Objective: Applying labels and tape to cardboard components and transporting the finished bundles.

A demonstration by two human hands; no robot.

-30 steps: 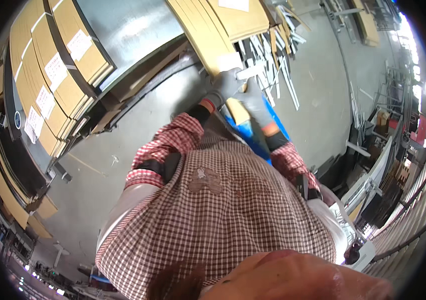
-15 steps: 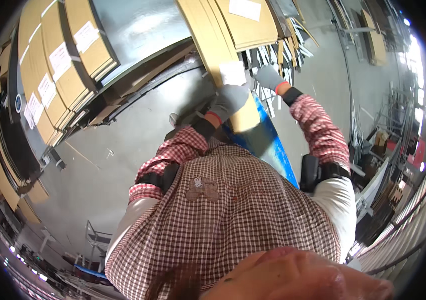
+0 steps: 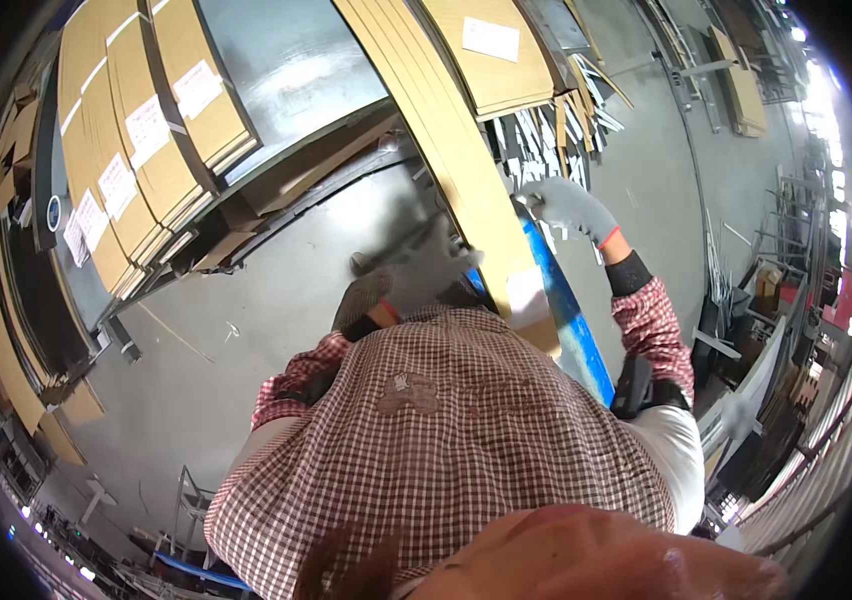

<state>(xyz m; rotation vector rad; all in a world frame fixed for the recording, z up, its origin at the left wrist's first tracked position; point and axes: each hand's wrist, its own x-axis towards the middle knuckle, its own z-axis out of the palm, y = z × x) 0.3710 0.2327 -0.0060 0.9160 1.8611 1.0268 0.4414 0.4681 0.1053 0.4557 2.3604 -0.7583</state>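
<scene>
A long stack of tan cardboard strips (image 3: 446,150) runs from the far top edge down to my checked apron, with a white label (image 3: 527,298) near its close end. My left hand (image 3: 431,275), in a grey glove, is at the stack's left edge; motion smears its fingers. On the other side, my right hand (image 3: 571,207), gloved in grey with a red cuff edge, has its fingers bent close to the stack's right edge. Whether they grip the edge or something small and dark there is unclear. Under the stack's close end shows a worn blue surface (image 3: 576,335).
Labelled cardboard bundles (image 3: 161,140) lie beside a shiny grey tabletop (image 3: 286,65) at far left. A wide cardboard stack (image 3: 491,75) stands beyond my right hand, above heaped narrow offcuts (image 3: 536,145). Scraps lie on the grey floor (image 3: 216,370).
The long cardboard stack has slid toward my body, its close end now at my apron. My left hand has moved back off its top to the left edge; my right hand has come nearer.
</scene>
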